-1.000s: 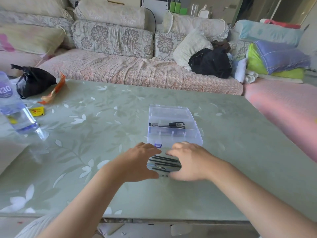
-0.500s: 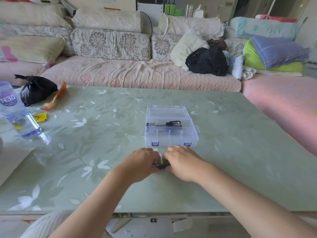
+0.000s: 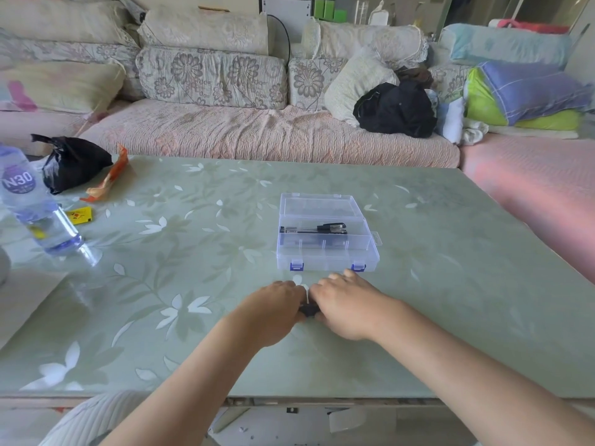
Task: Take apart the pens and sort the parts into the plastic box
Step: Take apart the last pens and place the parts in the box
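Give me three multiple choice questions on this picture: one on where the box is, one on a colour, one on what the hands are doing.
1. Where on the table is the box?
A. far left corner
B. just beyond the left hand and right hand
C. right edge

2. What colour are its latches?
A. red
B. green
C. blue

3. What are both hands doing?
A. lying flat, empty
B. gripping a dark pen between them
C. lifting the box

Answers: 1 B, the box stands mid-table just past the fingers; 2 C, both front latches are blue; 3 B, the pen shows between the two hands.
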Available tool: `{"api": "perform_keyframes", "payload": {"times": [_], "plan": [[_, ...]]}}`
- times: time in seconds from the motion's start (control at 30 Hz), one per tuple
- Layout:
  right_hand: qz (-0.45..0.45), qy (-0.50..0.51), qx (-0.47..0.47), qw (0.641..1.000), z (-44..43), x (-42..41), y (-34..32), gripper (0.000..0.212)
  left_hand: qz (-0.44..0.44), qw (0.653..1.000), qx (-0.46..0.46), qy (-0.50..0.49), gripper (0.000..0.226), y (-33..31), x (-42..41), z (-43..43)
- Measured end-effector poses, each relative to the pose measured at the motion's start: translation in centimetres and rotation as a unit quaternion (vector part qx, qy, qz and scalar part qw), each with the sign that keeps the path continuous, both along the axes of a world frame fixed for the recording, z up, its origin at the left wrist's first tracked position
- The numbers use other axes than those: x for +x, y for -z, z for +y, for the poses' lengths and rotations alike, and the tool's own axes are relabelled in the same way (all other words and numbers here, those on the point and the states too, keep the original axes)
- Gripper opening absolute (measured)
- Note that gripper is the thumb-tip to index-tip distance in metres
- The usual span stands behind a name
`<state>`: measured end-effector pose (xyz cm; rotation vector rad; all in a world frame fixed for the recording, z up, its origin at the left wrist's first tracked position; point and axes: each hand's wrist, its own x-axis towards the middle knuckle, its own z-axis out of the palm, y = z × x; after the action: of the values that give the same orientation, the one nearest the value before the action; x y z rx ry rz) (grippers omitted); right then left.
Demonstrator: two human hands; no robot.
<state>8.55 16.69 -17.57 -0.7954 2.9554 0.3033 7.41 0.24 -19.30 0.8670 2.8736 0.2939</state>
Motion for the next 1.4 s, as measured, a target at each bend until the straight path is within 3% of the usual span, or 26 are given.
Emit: {"api": "perform_keyframes", "payload": {"times": [0.17, 0.43, 0.6, 0.87, 1.03, 1.3, 1.4], "plan": [[-0.020, 0.005, -0.007, 1.000, 0.0, 0.1, -0.3, 0.019, 0.057, 0.997, -0.050, 0.001, 0.023, 0.4, 0.8, 0.3], [0.001, -0.009, 0.009, 1.000, 0.3, 0.2, 0.4, 0.011, 0.062, 0.998, -0.015, 0.008, 0.023, 0.8, 0.5, 0.1], [0.002, 0.010, -0.028, 1.000, 1.0, -0.1, -0.4, 0.015, 0.107, 0.994, -0.009, 0.002, 0.025, 0.6, -0.1, 0.3], [0.063, 0.038, -0.077, 0.994, 3.5, -3.9, -3.0, 0.015, 0.110, 0.979, 0.170, -0.031, 0.019, -2.2, -4.6, 1.4], [0.101, 0.092, -0.070, 0.988, 4.8, -7.8, -2.5, 0.012, 0.168, 0.967, 0.182, -0.062, 0.052, -1.4, -7.0, 0.4], [-0.039, 0.125, -0.175, 0.976, 3.7, -10.1, -1.3, 0.023, 0.109, 0.988, 0.101, -0.036, 0.058, 1.0, -6.8, -0.1], [-0.038, 0.131, -0.191, 0.972, 3.8, -10.0, -1.1, 0.025, 0.102, 0.990, 0.089, -0.037, 0.060, 1.3, -6.6, 0.0]]}}
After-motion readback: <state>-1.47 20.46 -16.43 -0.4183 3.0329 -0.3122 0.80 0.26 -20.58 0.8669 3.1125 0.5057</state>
